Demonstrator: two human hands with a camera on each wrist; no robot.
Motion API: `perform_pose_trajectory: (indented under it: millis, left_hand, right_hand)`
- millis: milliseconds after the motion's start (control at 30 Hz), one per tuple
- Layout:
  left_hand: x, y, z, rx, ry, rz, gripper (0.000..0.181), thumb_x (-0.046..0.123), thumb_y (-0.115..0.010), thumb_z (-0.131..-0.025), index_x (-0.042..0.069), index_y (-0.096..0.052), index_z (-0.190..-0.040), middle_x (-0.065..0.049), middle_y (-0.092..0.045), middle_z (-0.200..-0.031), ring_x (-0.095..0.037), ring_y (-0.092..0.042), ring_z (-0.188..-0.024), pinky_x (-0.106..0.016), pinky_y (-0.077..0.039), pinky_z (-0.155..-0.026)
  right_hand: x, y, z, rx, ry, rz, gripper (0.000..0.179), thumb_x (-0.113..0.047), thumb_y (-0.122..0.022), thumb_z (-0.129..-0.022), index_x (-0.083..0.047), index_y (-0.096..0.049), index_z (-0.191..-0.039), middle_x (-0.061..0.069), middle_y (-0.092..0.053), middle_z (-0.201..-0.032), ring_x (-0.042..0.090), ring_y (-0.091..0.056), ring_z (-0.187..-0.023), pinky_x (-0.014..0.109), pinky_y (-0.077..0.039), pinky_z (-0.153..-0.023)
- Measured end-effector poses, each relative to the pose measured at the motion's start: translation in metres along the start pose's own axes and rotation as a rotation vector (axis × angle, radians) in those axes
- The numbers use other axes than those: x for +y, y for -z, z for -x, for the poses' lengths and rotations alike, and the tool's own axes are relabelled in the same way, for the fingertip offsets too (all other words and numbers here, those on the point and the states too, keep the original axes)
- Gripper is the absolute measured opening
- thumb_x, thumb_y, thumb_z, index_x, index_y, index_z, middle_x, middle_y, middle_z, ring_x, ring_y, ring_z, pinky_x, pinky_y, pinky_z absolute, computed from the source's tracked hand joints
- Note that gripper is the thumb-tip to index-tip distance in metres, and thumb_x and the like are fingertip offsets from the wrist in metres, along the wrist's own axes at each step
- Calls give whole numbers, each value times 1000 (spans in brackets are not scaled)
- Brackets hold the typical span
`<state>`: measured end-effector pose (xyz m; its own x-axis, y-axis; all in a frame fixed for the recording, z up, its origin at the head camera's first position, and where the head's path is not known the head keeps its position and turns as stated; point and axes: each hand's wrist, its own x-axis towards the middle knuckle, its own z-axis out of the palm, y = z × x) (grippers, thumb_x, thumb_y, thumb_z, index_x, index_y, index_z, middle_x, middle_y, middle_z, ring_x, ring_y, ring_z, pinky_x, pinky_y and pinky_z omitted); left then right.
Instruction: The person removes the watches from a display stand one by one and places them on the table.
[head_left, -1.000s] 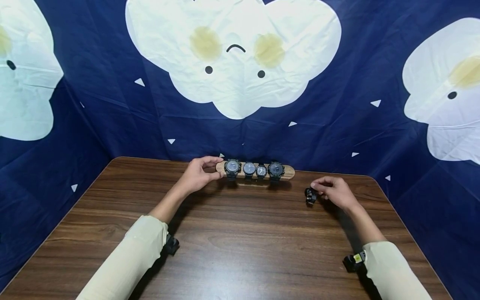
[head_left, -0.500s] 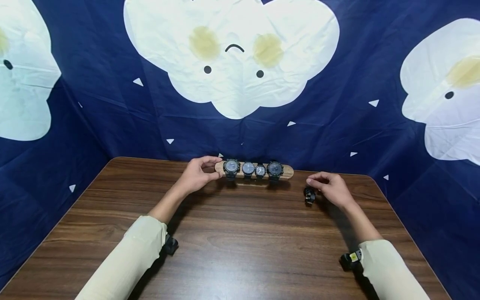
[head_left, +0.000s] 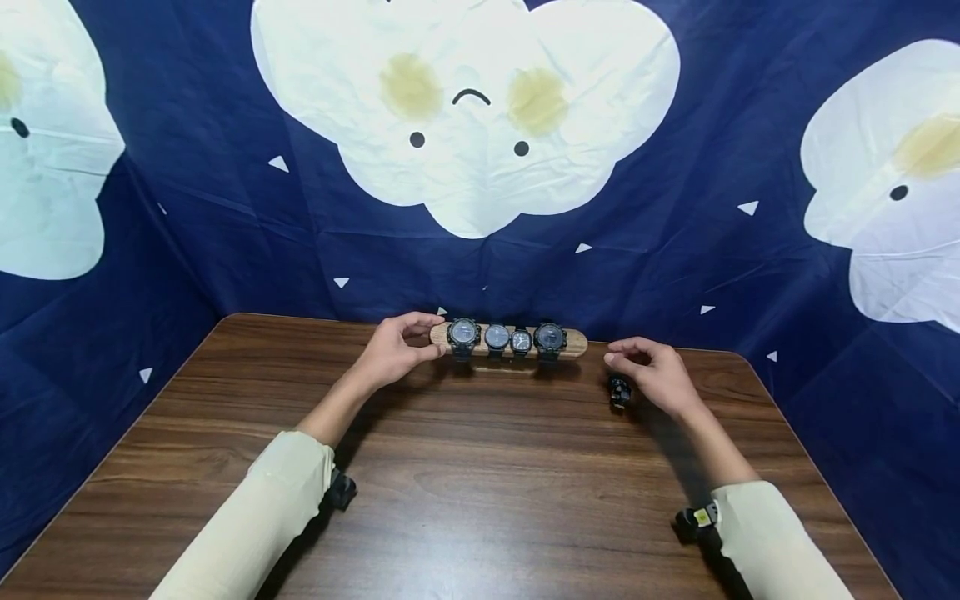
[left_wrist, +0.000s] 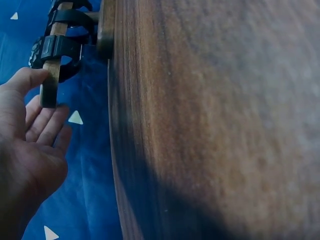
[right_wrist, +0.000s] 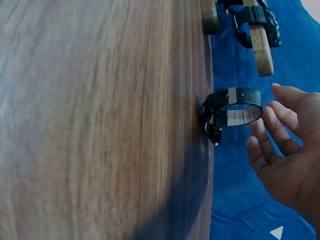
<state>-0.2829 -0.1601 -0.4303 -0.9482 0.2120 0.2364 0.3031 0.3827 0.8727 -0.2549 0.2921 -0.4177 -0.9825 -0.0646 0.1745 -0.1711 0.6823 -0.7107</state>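
A wooden watch stand (head_left: 576, 343) stands at the back of the table, its bar carrying several black wristwatches (head_left: 551, 337). My left hand (head_left: 396, 348) pinches the bar's left end; in the left wrist view the thumb lies on one face of the bar end (left_wrist: 50, 90) and the fingers are behind it. To the right, a loose black wristwatch (head_left: 619, 392) sits on the table with its strap closed in a loop (right_wrist: 245, 96). My right hand (head_left: 654, 375) is over and beside this watch, thumb and fingers apart, holding nothing.
The brown wood-grain table (head_left: 480, 483) has its far edge close behind the stand. A dark blue cloth (head_left: 225, 233) with white cloud shapes hangs behind and at both sides. A small black camera (head_left: 342, 490) is strapped at each wrist.
My right hand has come off the loose wristwatch and shifted a little left towards the stand. The watch rests where it was; my left hand keeps its grip on the bar.
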Motion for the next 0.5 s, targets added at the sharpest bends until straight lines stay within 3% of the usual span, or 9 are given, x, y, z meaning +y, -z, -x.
perform_pose_trajectory:
  millis: [267, 500]
  left_hand:
    - [1, 0, -1, -9, -2, -5, 52, 9, -90, -93, -1, -75, -141, -23, -77, -143, -43, -71, -139, -59, -54, -122]
    - [1, 1, -1, -9, 3, -11, 51, 10, -90, -93, -1, -75, -141, -23, -77, -143, -43, -71, -139, -59, -53, -122]
  right_hand:
    - [-6, -3, -1, 6, 44, 7, 33, -37, -83, -104, -12, -85, -126, 12, -85, -117, 18, -72, -102, 18, -51, -87]
    - [-14, -7, -2, -7, 66, -29, 36, -34, -87, -102, -11, -83, -129, 13, -84, -123, 8, -72, -102, 16, -54, -89]
